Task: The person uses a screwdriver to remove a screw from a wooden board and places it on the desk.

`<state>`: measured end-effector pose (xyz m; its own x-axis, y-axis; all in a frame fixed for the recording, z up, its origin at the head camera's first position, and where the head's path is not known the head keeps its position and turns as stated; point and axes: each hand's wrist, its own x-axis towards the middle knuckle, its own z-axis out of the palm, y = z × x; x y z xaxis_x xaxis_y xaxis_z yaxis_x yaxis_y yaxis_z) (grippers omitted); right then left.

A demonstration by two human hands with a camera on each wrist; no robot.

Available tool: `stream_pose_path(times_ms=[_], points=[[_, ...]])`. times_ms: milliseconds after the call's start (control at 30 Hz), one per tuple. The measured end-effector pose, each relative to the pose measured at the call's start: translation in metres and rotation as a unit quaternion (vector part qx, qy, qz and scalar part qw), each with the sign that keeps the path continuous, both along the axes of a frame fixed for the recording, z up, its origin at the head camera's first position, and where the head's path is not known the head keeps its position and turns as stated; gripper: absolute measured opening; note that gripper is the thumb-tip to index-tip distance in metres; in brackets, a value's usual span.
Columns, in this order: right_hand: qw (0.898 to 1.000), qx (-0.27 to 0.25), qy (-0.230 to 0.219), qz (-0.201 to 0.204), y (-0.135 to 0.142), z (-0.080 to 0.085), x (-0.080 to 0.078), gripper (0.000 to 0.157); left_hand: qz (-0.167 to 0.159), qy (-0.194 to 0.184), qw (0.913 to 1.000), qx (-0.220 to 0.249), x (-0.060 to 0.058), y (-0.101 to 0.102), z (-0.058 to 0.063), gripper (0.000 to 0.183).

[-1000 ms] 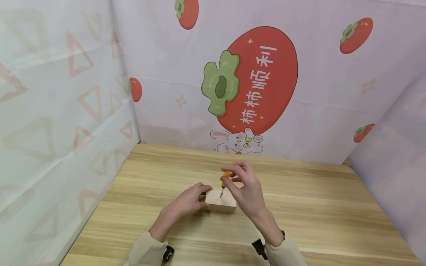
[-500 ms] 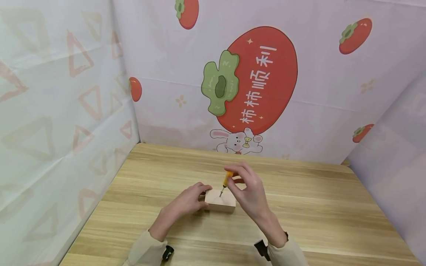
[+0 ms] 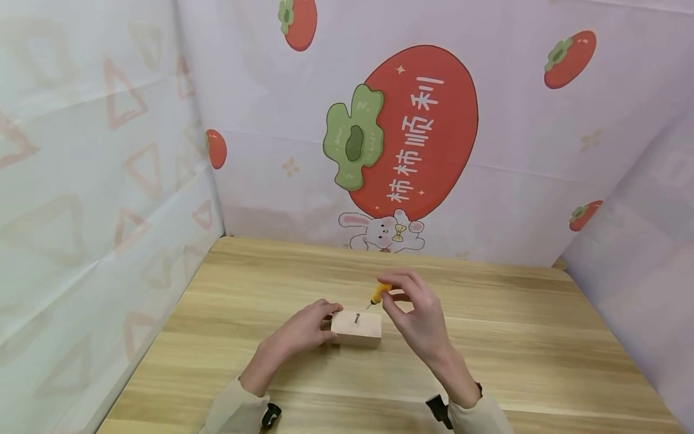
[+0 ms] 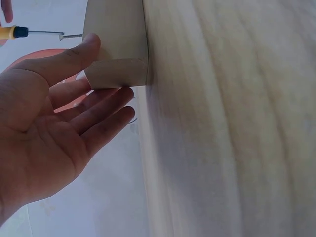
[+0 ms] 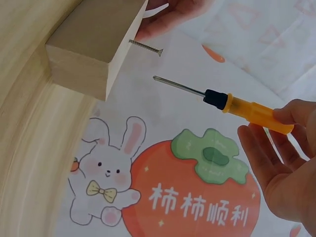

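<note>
A pale wooden block (image 3: 356, 331) lies on the table with a screw (image 3: 357, 317) standing up out of its top face. In the right wrist view the screw (image 5: 146, 48) shows bare thread below a flared head. My left hand (image 3: 303, 327) grips the block's left end, thumb on the near side and fingers behind; the left wrist view shows this hand (image 4: 54, 108) at the block (image 4: 116, 34). My right hand (image 3: 420, 313) pinches the yellow handle of a screwdriver (image 3: 381, 293). The screwdriver's tip (image 5: 157, 78) is apart from the screw head.
The wood-grain table (image 3: 499, 349) extends around the block. A white cloth backdrop (image 3: 260, 199) with persimmon and rabbit prints stands at the table's back edge, and another cloth (image 3: 152, 241) hangs on the left.
My right hand has moved right with the screwdriver, whose tip has come off the screw head and tilted over. The left hand keeps its hold on the block.
</note>
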<state>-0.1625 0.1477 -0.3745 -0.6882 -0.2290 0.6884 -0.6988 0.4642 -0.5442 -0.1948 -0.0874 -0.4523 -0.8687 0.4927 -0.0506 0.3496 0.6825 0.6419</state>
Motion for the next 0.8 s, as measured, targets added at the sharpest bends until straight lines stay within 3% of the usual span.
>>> stream_pose_path(times_ms=[300,600,800], points=[[0.999,-0.001,0.027,-0.021,0.018,-0.008,0.0,0.038,-0.01,0.014,0.9999,0.001,-0.004,-0.005,0.0,0.064],[0.999,0.006,0.011,-0.04,0.032,-0.015,0.0,0.038,-0.028,0.058,0.9975,0.029,-0.005,0.006,0.007,0.045],[0.999,0.012,0.021,-0.043,0.038,-0.02,0.003,0.04,-0.058,0.119,0.9904,0.039,-0.008,0.017,0.007,0.027]])
